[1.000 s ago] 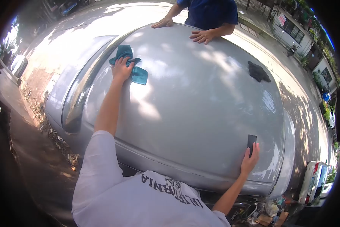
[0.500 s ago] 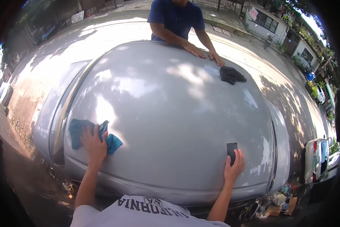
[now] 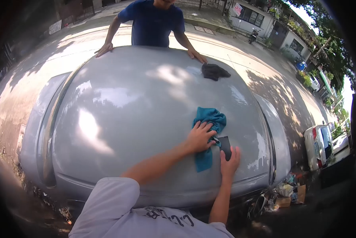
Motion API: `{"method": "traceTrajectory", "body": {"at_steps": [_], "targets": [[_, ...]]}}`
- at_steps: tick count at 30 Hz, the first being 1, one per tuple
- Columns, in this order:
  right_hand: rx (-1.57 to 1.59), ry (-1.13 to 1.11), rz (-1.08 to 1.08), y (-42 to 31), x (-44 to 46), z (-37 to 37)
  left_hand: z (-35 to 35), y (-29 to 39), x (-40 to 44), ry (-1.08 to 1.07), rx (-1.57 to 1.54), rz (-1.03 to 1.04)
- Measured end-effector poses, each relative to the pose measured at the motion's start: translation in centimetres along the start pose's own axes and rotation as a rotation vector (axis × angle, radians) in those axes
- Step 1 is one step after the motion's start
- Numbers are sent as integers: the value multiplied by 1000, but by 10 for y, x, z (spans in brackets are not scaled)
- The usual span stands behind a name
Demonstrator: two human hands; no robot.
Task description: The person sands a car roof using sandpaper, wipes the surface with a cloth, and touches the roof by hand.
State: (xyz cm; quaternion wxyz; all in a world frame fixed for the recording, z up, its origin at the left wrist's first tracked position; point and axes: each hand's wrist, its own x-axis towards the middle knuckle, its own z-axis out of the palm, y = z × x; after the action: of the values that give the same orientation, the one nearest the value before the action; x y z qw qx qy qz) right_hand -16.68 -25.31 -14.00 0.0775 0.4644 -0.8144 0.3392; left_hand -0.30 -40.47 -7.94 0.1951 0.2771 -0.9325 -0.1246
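A teal cloth (image 3: 210, 115) lies bunched on the grey car roof (image 3: 146, 131), right of its middle. My left hand (image 3: 199, 139) reaches across the roof and presses down on the cloth, its fingers over the folds. Just beside it, my right hand (image 3: 230, 162) grips a flat, dark rectangular pad (image 3: 225, 146) that looks like a sanding pad. The pad's upper end sits close to the cloth's edge and my left fingertips. Part of the cloth is hidden under my left hand.
A person in a blue shirt (image 3: 152, 23) stands across the roof, hands at its far edge. Near one hand lies a crumpled black cloth (image 3: 214, 71). A parked white car (image 3: 318, 146) is at right, with cardboard and litter (image 3: 287, 194) on the ground.
My left hand has moved right across the roof with the teal cloth, ending beside the pad in my right hand. The other person's hands have spread apart. The view has shifted.
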Motion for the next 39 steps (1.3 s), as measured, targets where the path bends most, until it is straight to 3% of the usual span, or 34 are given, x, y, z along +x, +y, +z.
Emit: {"method": "traceTrajectory", "body": {"at_steps": [2,5,11,13,14,16,18,22,24,26,28,32,37,39], "targets": [[58,-23,5,7,3,-2,1,-41,16,133,64,-108],[177,13,-12,9,5,-1,-44,-97,2,170,131,-279],[549,15,43,14,-1,1,-149,-206,-120,440,369,-557],[695,14,218,8,0,-9,-185,-229,-173,476,439,-659],[700,8,222,7,0,-10,-199,-239,-198,491,480,-716],[966,205,277,10,1,-10,-228,-244,-247,504,531,-843],[986,264,312,17,4,-11,-251,-246,-288,518,500,-994],[1131,303,479,20,1,-15,-269,-244,-311,428,942,-1463],[1187,300,475,24,3,-12,-254,-232,-290,382,977,-1254],[1124,333,465,19,2,-16,-219,-227,-254,367,644,-916],[1144,359,439,16,2,-17,-183,-165,-185,141,386,-873],[1098,276,392,17,-4,-22,-83,-86,-90,59,384,-479],[1121,251,623,2,-25,-38,11,28,-43,-112,180,55],[1121,185,605,10,-31,-47,17,46,-36,-147,181,85]]}}
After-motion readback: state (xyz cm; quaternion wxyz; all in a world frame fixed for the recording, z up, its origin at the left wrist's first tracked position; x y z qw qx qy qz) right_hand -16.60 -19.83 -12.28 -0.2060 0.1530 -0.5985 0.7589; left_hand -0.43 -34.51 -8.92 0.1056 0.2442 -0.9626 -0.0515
